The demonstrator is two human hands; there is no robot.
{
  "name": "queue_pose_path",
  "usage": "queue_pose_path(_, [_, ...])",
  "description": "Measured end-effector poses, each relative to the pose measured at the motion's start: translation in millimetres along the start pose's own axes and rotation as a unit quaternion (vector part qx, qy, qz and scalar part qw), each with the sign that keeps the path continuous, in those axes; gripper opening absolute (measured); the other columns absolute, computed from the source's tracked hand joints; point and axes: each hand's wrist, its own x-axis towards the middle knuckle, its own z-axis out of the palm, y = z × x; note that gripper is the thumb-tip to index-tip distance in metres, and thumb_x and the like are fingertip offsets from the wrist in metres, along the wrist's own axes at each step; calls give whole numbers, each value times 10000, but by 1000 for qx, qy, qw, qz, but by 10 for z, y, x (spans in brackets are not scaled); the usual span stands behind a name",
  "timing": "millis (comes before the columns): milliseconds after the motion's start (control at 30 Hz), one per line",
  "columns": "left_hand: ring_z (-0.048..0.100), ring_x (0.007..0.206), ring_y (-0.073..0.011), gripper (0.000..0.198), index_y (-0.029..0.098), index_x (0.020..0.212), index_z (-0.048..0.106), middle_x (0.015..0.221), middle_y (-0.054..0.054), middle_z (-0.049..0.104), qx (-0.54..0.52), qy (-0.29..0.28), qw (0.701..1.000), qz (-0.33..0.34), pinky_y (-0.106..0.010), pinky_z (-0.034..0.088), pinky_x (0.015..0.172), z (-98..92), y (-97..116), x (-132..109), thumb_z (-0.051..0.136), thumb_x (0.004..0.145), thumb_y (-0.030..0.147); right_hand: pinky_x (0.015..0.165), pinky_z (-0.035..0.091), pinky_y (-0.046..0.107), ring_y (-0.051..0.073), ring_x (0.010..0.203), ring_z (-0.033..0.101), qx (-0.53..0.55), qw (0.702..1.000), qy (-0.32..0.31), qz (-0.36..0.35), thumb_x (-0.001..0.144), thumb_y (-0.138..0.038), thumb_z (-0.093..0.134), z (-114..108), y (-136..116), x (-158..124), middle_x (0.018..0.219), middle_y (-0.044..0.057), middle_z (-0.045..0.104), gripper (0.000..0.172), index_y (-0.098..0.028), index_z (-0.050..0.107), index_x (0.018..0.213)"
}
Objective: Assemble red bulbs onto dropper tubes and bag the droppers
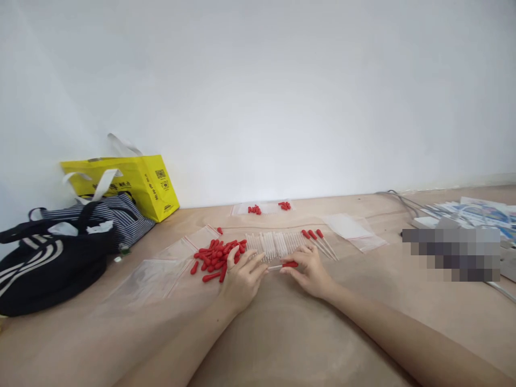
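Between my two hands lies a thin clear dropper tube (275,267), level above the table. My left hand (243,279) has its fingertips closed on the tube's left end. With thumb and fingers my right hand (309,271) pinches a red rubber bulb (290,264) at the tube's right end. Just beyond the hands is a row of clear tubes (274,244). A heap of red rubber bulbs (215,255) sits beside my left hand. Past my right hand are 3 droppers (313,235) with red bulbs on their tubes.
Clear zip bags (151,277) lie at the left, another bag (355,231) at the right. A bag with red bulbs (266,208) is near the wall. A yellow bag (155,188), a striped bag (131,217) and a black bag (76,271) stand left. Papers (475,212) and a blurred-out object (451,252) are right.
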Motion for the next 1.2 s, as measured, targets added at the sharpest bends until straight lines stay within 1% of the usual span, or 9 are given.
queue_pose_path(133, [534,993,-228,174,207,782,614,1017,-24,645,-28,17,999,-16,-498,202,933,7,79,26,451,833,178,662,440,307,157,697,564,238,963,0,127,664,-481,606,156,-34,-2,766,48,631,374,-165,596,865])
queue_pose_path(267, [509,1037,-237,203,226,914,618,1054,-48,628,-37,4,999,-30,-504,210,933,-14,133,43,428,844,209,641,449,279,145,675,561,301,946,-10,118,739,-465,518,264,-120,39,733,38,622,316,-164,588,801])
queue_pose_path(433, [362,1183,-291,354,218,1157,497,1272,-121,448,-4,-93,994,-60,-575,179,937,-12,56,-5,468,820,324,595,428,248,144,642,554,135,981,71,122,820,-418,373,-1,120,204,688,35,620,336,-159,583,785])
queue_pose_path(533, [295,1225,-292,358,236,1165,489,1309,-122,397,-9,-158,985,-75,-591,203,930,16,6,-41,459,823,337,556,404,235,156,630,562,-25,985,62,162,829,-389,340,-254,395,262,676,40,623,364,-151,608,767])
queue_pose_path(633, [273,1234,-307,364,227,1154,506,1319,-141,375,-23,-199,974,-106,-595,231,921,35,-8,-54,456,820,361,561,384,243,166,613,562,-165,968,23,186,818,-318,369,-392,595,250,660,46,626,321,-162,637,734])
queue_pose_path(733, [260,1236,-320,370,212,1148,519,1327,-159,357,-30,-219,967,-125,-594,224,928,38,-3,-52,452,820,370,603,382,263,187,649,565,-232,954,4,192,798,-229,382,-368,679,214,671,86,619,301,-149,642,670])
queue_pose_path(900, [256,1237,-319,354,221,1132,532,1319,-155,370,-37,-214,968,-126,-596,232,922,34,-6,-53,456,818,366,704,380,264,196,835,554,-286,939,-5,189,775,-128,370,-222,697,175,833,116,604,278,-148,647,783])
queue_pose_path(1100, [274,1230,-316,332,231,1104,555,1312,-146,383,-45,-214,967,-133,-587,242,921,30,-3,-51,463,815,366,685,375,275,199,805,550,-326,923,5,206,764,-110,379,-137,743,182,878,125,580,277,-130,607,920])
queue_pose_path(1200, [277,1227,-321,329,226,1098,560,1312,-153,381,-46,-212,967,-134,-591,247,913,35,1,-50,462,816,364,671,367,274,197,771,557,-337,916,11,216,796,-123,354,-113,777,210,837,130,570,267,-116,606,883])
